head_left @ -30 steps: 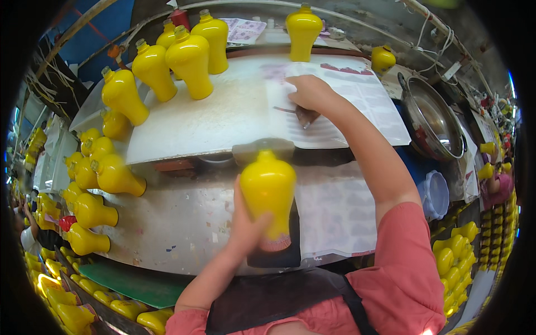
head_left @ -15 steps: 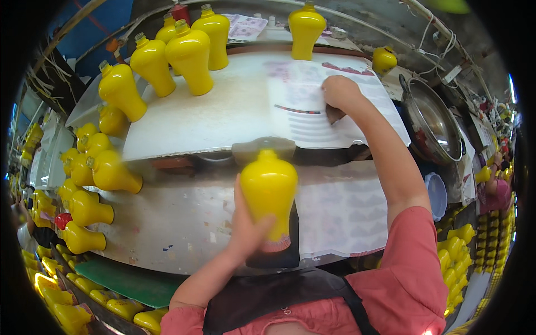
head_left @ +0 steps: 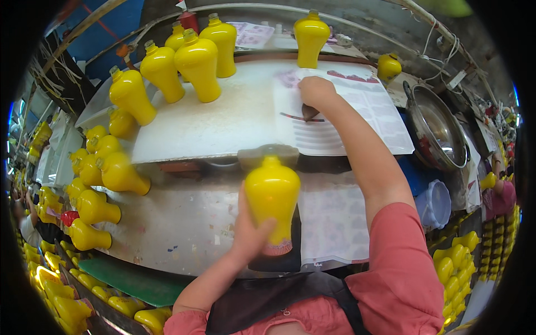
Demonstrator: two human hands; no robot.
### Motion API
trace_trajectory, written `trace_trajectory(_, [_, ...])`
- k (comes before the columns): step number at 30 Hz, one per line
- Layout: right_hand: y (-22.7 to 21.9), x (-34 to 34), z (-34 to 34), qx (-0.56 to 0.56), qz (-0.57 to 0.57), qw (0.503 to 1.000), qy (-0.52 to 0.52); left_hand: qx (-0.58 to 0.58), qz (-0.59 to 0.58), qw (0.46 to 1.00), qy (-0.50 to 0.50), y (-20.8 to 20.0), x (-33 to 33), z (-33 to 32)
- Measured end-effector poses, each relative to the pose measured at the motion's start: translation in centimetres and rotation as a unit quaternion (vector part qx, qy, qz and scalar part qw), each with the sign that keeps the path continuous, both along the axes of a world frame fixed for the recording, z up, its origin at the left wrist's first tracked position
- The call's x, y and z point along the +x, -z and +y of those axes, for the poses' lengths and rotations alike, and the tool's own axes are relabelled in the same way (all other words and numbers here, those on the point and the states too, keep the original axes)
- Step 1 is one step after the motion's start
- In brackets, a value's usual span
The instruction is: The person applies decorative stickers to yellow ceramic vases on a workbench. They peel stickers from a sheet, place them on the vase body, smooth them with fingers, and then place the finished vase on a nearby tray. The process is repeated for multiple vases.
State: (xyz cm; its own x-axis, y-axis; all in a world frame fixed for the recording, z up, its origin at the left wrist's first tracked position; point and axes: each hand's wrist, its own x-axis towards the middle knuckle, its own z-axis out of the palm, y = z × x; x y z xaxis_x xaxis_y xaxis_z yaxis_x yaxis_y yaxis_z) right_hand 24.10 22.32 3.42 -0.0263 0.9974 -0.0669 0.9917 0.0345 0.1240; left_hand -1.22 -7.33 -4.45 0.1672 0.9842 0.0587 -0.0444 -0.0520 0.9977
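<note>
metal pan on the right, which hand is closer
Right. The right hand holds a dark tool over the white printed sheet, left of the metal pan; the left hand is farther left and lower, on the yellow bottle.

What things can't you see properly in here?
In the head view:
- Left hand: some fingertips are hidden behind the yellow bottle.
- Brown tool: its upper part is covered by the right hand.
- White sheet: its pale marks are too faint and small to make out.
- Lower-left bottles: some are cut off by the picture's round dark edge.
</note>
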Motion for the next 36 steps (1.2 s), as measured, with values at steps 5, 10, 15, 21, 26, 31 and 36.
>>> trace_trajectory(5, [-1.1, 5.2, -3.2, -0.024, -0.056, 0.998, 0.029, -0.008, -0.014, 1.0, 0.007, 0.0, -0.1, 0.0])
trace_trajectory(10, [-2.8, 10.2, -6.7, -0.035, -0.069, 0.992, 0.097, -0.012, -0.046, 0.999, 0.011, -0.1, 0.0, 0.0])
trace_trajectory(15, [-1.6, 7.4, -6.7, 0.064, 0.085, 0.994, -0.009, -0.017, -0.069, 0.997, 0.013, 0.1, 0.1, 0.1])
trace_trajectory(21, [0.0, 2.2, -1.6, 0.01, 0.037, 0.999, -0.007, -0.02, -0.031, 0.999, -0.005, 0.5, -0.1, 0.0])
trace_trajectory(26, [-0.4, 3.3, -2.2, -0.005, 0.004, 0.999, 0.032, -0.01, -0.031, 0.999, 0.0, 0.5, 0.0, -0.1])
trace_trajectory(31, [-1.1, 7.9, -6.0, 0.025, -0.03, 0.997, 0.061, -0.023, -0.053, 0.998, 0.001, 0.5, 0.0, -0.1])
trace_trajectory(36, [-1.2, 11.4, -6.7, 0.067, 0.042, 0.992, 0.101, -0.023, -0.084, 0.996, 0.008, 0.3, 0.1, 0.1])
